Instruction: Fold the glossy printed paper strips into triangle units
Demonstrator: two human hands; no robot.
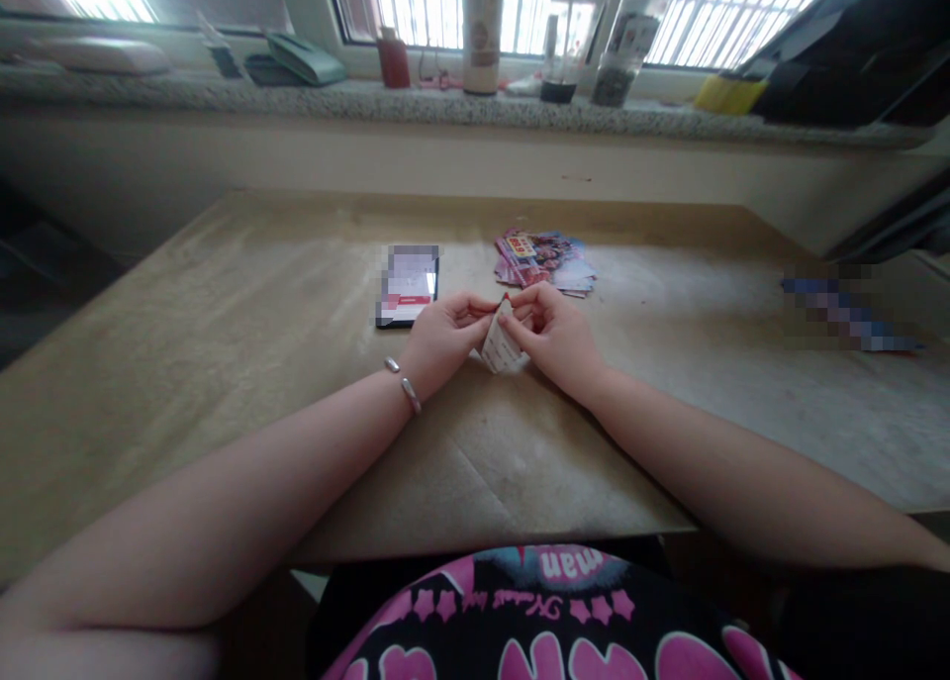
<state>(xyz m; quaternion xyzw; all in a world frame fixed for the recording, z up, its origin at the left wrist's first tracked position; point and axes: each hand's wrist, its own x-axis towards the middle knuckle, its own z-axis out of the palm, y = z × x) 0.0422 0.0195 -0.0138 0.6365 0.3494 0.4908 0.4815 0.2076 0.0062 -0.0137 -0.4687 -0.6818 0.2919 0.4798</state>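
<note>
2 hands at lower middle of the frame; left hand [445, 339] and right hand [553, 339] both pinch 1 folded white paper card [501, 343] between fingers and thumbs, grip closed on it, card just above the table's near edge area, held tilted with its lower end near the tabletop; left wrist wears 1 silver bangle [405, 385]; just above the hands, 1 pile of printed cards [544, 261] lies on the beige table [223, 363], exact count cannot tell; 1 phone [408, 286] with blurred screen lies just beside the left hand; 1 blurred blue item [846, 314] at right of frame; on the window sill [445, 106] at top, 3 containers: 1 tall beige bottle [481, 27], 1 red bottle [393, 58], 1 see-through tumbler [616, 51]; contents cannot tell.
</note>
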